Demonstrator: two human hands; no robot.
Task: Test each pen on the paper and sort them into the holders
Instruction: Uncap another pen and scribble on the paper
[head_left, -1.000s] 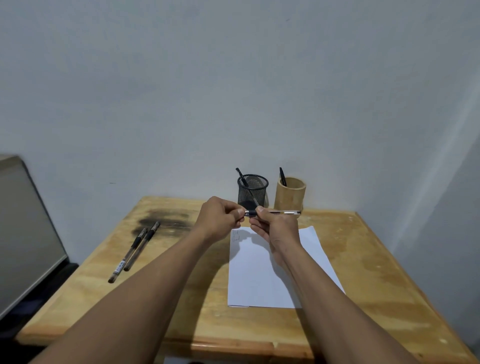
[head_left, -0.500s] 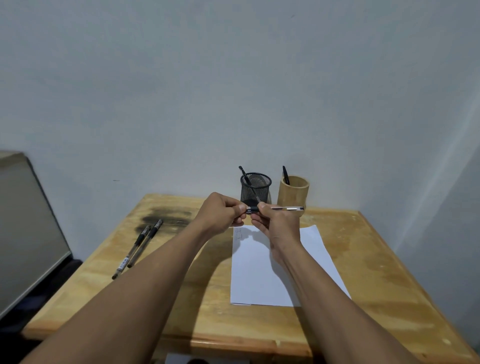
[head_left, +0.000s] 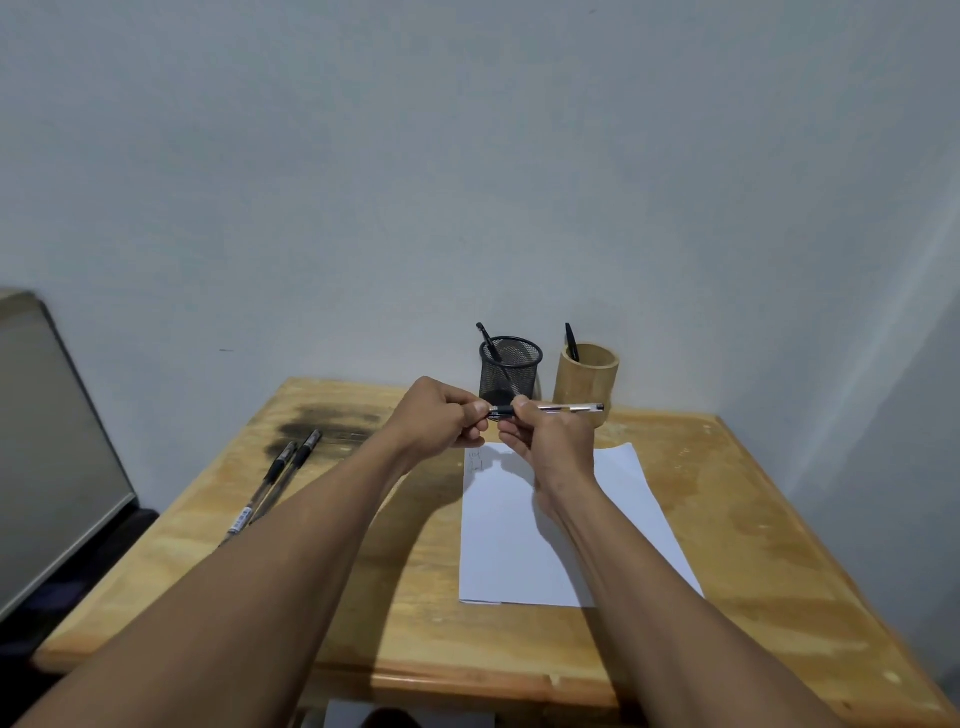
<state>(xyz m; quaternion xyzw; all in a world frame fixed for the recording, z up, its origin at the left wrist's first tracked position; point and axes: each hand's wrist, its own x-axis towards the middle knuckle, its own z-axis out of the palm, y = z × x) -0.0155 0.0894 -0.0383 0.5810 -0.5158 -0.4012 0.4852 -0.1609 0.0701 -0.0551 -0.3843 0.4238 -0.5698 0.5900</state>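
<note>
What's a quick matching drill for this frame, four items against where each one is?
Column 1
1. held pen
2. two loose pens
3. black mesh holder
4. paper

Column 2
A. flat on the table, scribbles at its far left corner
B. at the back, left of the bamboo holder, one pen inside
C. side by side on the left, by the dark stain
D. gripped level by left hand and right hand

Pairs: 1-D, 2-C, 3-B, 4-A

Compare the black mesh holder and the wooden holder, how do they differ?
The mesh holder is black and see-through; the wooden holder is tan and solid. The mesh holder's pen leans left; the wooden holder's pen stands straighter. Both stand upright, holding one pen each.
</note>
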